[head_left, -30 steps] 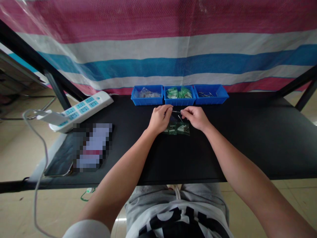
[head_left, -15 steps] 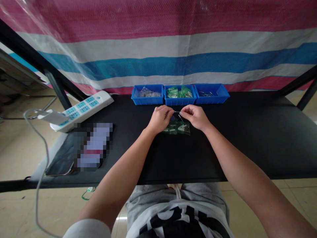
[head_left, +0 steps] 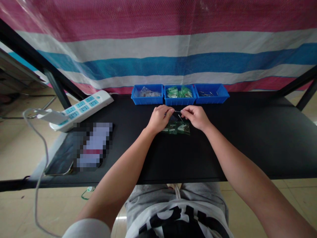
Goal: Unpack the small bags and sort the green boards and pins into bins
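Observation:
Over the middle of the black table, my left hand (head_left: 160, 119) is closed, its thumb and finger pinching one end of a thin metal rod (head_left: 177, 111). The fingertips of my right hand (head_left: 196, 117) are pinched at the rod's other end. Something small and dark shows at the curled fingers of the left hand; its kind is unclear. A second thin rod (head_left: 180, 117) slants below the right fingertips, and I cannot tell if it is held. Just below the hands lie green-tinted plastic bags (head_left: 183, 128) with small pale and metal parts.
Three blue bins stand behind the hands: the left bin (head_left: 135, 99) with clear bags, the middle bin (head_left: 179, 101) with green bags, the right bin (head_left: 220, 98) with thin metal rods. At left are a power strip (head_left: 83, 109), a cable (head_left: 44, 142) and a blurred-out phone-like object (head_left: 95, 145).
My right hand has shifted slightly to the right, and a little more of the rod shows between the fingertips. The left hand stays almost still.

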A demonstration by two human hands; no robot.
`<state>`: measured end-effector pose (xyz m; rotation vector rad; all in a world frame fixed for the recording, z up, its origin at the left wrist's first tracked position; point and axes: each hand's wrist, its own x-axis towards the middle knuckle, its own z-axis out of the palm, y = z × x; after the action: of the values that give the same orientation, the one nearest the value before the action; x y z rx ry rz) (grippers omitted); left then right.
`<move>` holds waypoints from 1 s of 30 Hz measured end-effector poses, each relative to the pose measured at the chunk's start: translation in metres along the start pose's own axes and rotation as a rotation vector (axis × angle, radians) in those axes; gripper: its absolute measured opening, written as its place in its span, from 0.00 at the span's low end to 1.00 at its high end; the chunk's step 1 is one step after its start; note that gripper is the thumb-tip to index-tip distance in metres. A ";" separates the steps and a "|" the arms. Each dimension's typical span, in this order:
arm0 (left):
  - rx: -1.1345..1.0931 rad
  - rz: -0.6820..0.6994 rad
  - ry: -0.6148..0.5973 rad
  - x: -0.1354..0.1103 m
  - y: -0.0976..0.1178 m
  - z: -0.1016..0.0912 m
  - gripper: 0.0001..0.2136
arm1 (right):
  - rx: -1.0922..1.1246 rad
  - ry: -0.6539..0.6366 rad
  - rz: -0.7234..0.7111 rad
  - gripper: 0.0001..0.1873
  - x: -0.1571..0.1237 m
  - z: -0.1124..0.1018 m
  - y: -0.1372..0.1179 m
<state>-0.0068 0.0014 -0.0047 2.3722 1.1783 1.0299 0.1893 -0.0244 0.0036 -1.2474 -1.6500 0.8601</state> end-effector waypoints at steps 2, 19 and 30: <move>0.024 0.005 -0.040 0.000 0.000 0.000 0.16 | 0.009 0.000 -0.002 0.18 0.000 0.000 0.000; -0.024 0.011 0.061 -0.001 0.002 0.000 0.11 | 0.101 0.036 0.067 0.20 0.004 -0.002 0.005; 0.007 -0.010 0.014 -0.002 -0.004 0.003 0.14 | 0.554 0.699 0.414 0.12 0.026 -0.045 0.032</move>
<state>-0.0074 0.0027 -0.0101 2.3657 1.1993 1.0423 0.2397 0.0102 -0.0019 -1.2925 -0.5555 0.8995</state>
